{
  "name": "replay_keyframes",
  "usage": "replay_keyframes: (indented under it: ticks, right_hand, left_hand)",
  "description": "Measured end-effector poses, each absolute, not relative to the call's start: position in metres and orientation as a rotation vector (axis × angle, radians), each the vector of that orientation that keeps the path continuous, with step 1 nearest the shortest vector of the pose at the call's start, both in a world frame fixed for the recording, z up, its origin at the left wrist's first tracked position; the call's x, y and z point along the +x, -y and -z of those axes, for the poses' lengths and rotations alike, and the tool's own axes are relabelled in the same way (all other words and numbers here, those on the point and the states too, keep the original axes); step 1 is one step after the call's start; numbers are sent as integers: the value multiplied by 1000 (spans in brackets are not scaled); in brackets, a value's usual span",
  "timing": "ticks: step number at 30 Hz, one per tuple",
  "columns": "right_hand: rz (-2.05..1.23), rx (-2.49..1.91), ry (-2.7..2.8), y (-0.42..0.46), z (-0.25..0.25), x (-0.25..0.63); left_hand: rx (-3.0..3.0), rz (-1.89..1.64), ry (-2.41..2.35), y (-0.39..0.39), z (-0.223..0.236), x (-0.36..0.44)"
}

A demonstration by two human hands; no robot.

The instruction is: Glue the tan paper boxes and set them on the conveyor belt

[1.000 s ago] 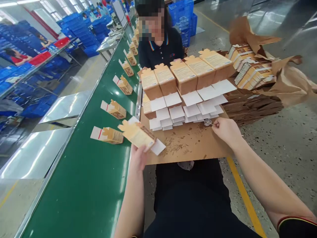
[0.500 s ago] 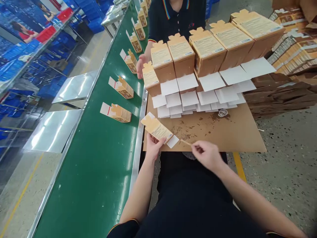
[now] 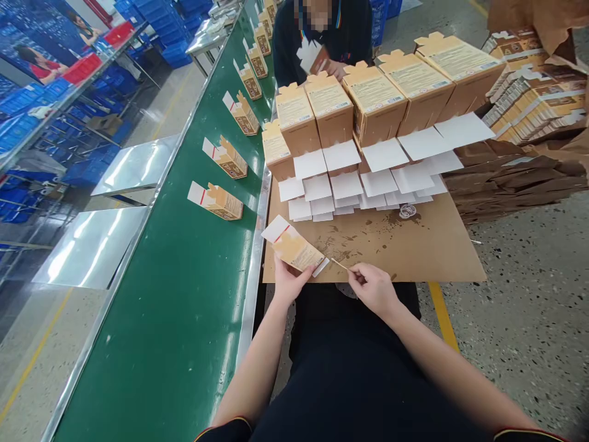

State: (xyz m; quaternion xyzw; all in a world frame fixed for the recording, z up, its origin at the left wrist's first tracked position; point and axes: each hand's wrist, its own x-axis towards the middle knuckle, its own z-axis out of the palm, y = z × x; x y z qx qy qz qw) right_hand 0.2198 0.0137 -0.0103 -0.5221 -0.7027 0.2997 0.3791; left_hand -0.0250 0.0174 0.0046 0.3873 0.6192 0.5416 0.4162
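Note:
My left hand (image 3: 289,283) grips a small tan carton (image 3: 297,250) with printed text; its white flap with a red strip points up-left, and a white end flap faces right. My right hand (image 3: 373,288) pinches a thin stick, seemingly a cotton swab (image 3: 339,264), its tip just right of the carton's end flap. Both hands are over the near edge of a brown cardboard sheet (image 3: 427,248). Dark stains mark this sheet. A small clear round dish (image 3: 407,211) lies on it, in front of stacked tan cartons (image 3: 372,98) whose white flaps hang toward me.
To the left runs a green conveyor belt (image 3: 151,319) carrying a row of open cartons (image 3: 225,202). Across the stack, a co-worker (image 3: 317,37) handles a carton. Bundles of flattened cartons (image 3: 538,101) lie on brown paper at the right. Metal side tables (image 3: 92,245) flank the belt.
My right hand moved the swab from beside the dish to the carton's end flap. My left hand brought the carton from the belt's edge and turned it. The co-worker has raised a carton.

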Motion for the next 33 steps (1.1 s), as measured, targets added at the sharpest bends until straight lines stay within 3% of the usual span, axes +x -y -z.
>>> replay_keyframes:
  ticks: [13, 20, 24, 27, 31, 33]
  right_hand:
    - [-857, -1411, 1584, 2, 0, 243]
    - [-899, -1373, 1539, -3, -6, 249]
    - [-918, -1345, 1549, -9, -7, 246]
    - [-928, -1331, 1556, -14, -9, 245]
    - [-861, -1375, 1532, -18, -10, 257]
    - [-826, -1418, 1498, -19, -9, 267]
  left_hand:
    - [1147, -1167, -1828, -2, -1, -12]
    - [891, -1663, -2087, -5, -16, -129]
    - [763, -1633, -2286, 3, -18, -201]
    - [760, -1662, -2305, 14, -12, -211]
    - [885, -2098, -2444, 22, -19, -189]
    - [1049, -2286, -2293, 9, -36, -172]
